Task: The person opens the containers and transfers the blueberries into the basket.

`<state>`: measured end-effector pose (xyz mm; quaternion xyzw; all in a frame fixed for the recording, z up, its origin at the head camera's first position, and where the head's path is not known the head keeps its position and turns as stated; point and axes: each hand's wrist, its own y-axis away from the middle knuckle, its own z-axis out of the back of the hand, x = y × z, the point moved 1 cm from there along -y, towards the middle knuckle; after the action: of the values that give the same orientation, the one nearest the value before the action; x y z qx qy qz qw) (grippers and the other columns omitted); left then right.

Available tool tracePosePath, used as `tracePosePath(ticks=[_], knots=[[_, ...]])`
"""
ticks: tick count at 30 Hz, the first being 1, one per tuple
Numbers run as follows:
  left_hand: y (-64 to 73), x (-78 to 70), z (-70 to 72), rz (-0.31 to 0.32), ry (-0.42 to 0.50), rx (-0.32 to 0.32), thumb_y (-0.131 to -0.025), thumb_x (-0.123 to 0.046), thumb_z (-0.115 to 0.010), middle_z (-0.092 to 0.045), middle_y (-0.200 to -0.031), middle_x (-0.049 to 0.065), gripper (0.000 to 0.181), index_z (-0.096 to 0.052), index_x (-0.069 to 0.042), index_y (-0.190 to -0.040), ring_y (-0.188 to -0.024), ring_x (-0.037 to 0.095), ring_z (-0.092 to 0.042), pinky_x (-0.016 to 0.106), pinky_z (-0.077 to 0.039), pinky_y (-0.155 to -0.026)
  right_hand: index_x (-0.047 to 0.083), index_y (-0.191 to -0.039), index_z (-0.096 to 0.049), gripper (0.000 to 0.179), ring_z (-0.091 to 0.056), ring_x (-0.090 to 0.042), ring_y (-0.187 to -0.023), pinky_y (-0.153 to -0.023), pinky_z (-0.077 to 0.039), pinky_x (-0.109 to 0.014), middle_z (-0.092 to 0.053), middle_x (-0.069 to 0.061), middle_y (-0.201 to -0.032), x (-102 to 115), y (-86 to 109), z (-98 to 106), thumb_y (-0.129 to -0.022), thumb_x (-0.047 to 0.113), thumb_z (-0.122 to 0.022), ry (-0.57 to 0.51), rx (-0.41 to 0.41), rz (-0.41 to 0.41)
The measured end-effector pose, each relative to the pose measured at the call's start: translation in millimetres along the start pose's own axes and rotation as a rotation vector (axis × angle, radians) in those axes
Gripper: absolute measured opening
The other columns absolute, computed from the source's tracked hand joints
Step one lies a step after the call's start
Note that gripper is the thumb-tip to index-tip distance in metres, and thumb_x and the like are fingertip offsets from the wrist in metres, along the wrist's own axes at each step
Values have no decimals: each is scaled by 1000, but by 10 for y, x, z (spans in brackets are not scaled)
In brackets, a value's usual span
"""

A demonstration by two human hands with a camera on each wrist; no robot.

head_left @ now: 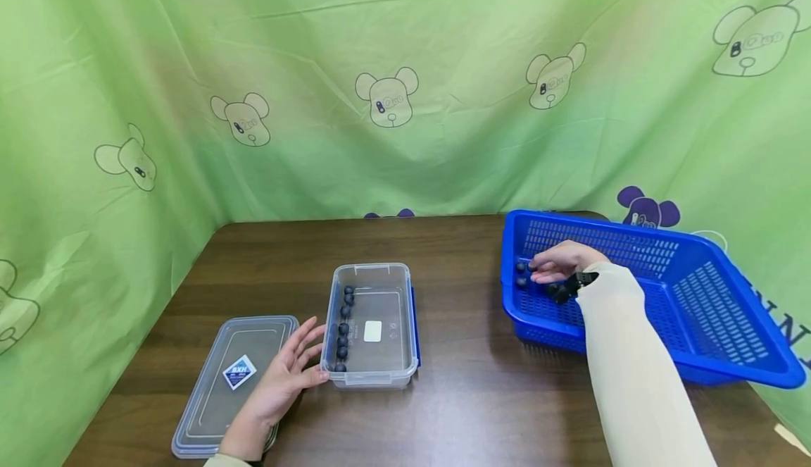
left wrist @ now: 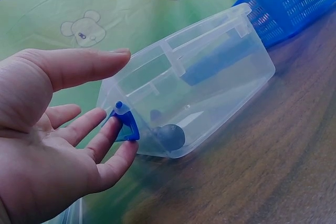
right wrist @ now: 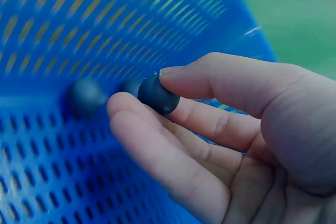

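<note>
My right hand (head_left: 562, 260) is inside the blue basket (head_left: 659, 312), near its left end. In the right wrist view its thumb and fingers pinch a dark blueberry (right wrist: 157, 95), raised near two others. Loose blueberries (head_left: 521, 282) lie on the basket floor beside the hand. My left hand (head_left: 285, 377) is at the left side of a clear plastic container (head_left: 394, 298), fingers spread and thumb by the near corner. Its fingertips rest at a blue side clip (left wrist: 128, 127) in the left wrist view. Along the container's left side, several blueberries (head_left: 345, 310) sit in a row.
A clear lid (head_left: 205, 400) with a blue and white label lies left of the container, partly under my left forearm. Brown wood table (head_left: 469, 298) spans between container and basket. A green printed curtain (head_left: 443, 150) hangs behind and at the sides.
</note>
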<state>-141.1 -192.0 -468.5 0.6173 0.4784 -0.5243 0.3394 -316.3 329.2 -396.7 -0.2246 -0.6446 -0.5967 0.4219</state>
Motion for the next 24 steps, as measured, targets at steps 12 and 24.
tracePosePath(ticks=[12,24], knots=[[1,-3,-1,10,0,-5,-78,16,-65,-19,-154,32,96,-8,8,-154,-123,14,-47,27,-48,-94,-16,-107,-58,23,-72,-19,-65,-69,-57,-26,-71,-17,-76,-74,-8,-63,-92,0,-62,110,-32,-98],[-6,-22,-5,28,8,-10,-78,16,-65,-19,-155,30,97,-6,7,-155,-123,15,-47,28,-48,-94,-9,-98,-62,9,-71,-18,-65,-70,-58,-26,-70,-14,-73,12,-23,-90,-91,-2,-61,112,-27,-44]])
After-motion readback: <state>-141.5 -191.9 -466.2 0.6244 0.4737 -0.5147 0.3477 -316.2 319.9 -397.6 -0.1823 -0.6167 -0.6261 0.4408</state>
